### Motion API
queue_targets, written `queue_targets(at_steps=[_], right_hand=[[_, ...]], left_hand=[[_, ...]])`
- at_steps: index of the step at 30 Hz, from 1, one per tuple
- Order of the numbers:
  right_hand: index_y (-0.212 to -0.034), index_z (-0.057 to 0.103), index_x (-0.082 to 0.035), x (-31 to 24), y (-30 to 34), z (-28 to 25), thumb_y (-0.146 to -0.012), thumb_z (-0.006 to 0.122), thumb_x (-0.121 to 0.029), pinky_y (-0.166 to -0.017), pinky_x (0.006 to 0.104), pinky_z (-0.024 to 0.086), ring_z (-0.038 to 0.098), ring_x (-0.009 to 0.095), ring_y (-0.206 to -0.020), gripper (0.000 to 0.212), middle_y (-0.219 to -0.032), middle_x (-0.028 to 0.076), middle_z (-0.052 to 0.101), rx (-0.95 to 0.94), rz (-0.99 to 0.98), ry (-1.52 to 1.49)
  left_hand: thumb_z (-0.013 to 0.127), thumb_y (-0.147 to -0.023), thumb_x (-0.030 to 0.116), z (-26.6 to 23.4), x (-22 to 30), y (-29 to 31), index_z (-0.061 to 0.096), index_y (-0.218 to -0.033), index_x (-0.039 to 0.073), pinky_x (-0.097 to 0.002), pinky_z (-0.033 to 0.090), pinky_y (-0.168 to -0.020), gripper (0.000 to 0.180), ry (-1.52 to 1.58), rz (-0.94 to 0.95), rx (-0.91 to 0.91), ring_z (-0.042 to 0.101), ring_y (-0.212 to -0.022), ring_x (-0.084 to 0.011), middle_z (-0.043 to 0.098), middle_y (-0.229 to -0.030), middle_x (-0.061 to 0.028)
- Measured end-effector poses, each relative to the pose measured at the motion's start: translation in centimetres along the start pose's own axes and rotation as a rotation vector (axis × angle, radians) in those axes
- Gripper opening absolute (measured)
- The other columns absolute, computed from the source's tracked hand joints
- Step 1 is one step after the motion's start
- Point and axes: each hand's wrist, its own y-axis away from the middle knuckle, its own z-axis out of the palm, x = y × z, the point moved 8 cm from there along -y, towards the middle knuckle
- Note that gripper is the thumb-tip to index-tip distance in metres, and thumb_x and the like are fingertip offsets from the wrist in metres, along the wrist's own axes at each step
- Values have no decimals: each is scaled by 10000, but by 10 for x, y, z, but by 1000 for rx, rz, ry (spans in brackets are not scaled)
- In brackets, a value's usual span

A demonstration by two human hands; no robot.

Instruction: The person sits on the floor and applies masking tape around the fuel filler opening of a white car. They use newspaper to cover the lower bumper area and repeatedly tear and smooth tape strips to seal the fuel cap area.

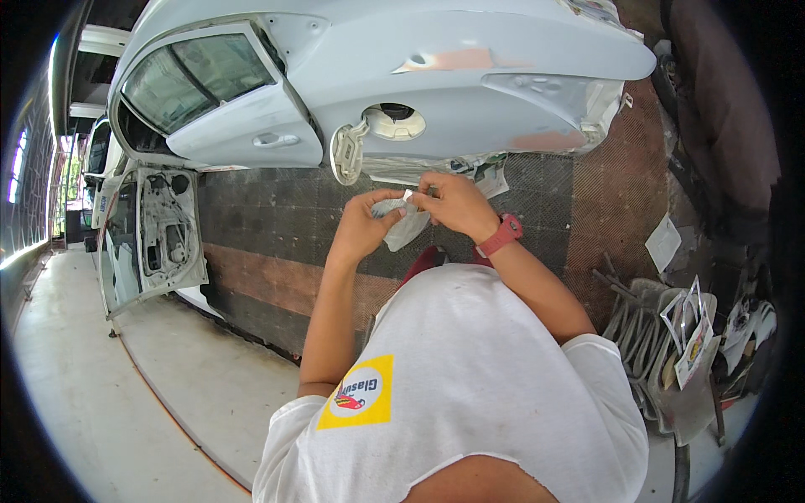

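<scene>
Close in front of my body, a thin pale grey sheet (406,232) hangs between my two hands. It looks limp, with a small white corner turned up at its top; what it is made of I cannot make out. My left hand (366,223) pinches its left side between thumb and fingers. At the upper right edge my right hand (454,205), below a red wristwatch (501,236), is closed on it beside the white corner. Just beyond the hands is the pale grey car body (360,63), its fuel flap (345,156) swung out from the round filler recess (398,126).
A stripped car door (159,226) stands out at the left, near an orange hose (168,401) on the pale floor. Dark and reddish mats (277,214) lie beneath me. Metal chairs (650,335) bearing loose papers are at the right. Masking paper (493,178) hangs under the car.
</scene>
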Motion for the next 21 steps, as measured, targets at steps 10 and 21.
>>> queue_targets(at_steps=[10,21], right_hand=[[-1696,426,-135,15,55,9,-1163,575,-319,-764,496,577,758,349,-768,584,-771,123,747,-227,-3,-39],[-1792,333,-214,48,52,21,-1196,508,-295,-626,410,583,680,215,-569,627,-698,67,718,-282,81,-159]], left_hand=[[899,-967,211,-39,19,10,867,-1060,3,-348,492,-615,230,-201,81,334,583,-615,-142,738,-699,-115],[885,-996,196,-78,79,32,828,-1038,-45,-294,524,-766,251,-294,35,345,623,-799,-92,769,-842,-28]])
